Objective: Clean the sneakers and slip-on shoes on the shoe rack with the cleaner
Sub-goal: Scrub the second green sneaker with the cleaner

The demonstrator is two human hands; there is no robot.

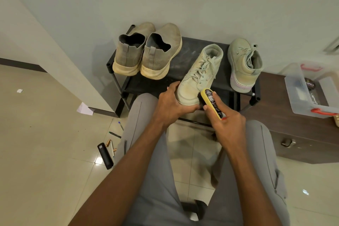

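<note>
A pale green laced sneaker (199, 75) lies on the black shoe rack (185, 49), toe toward me. My left hand (169, 105) grips its toe from the left and underneath. My right hand (226, 124) holds a yellow-backed brush (211, 102), with the dark bristles against the toe's right side. The second green sneaker (244, 64) stands at the rack's right end, heel toward me. Two beige-grey slip-on shoes (146, 53) with yellowed soles stand side by side at the rack's left end.
A clear plastic box (310, 88) with red handles and a dark tin inside sits on a brown cabinet (286, 126) at the right. On the tiled floor at the left lie a black cylinder (105, 155), pens and paper scraps. My grey-trousered knees flank the rack's front.
</note>
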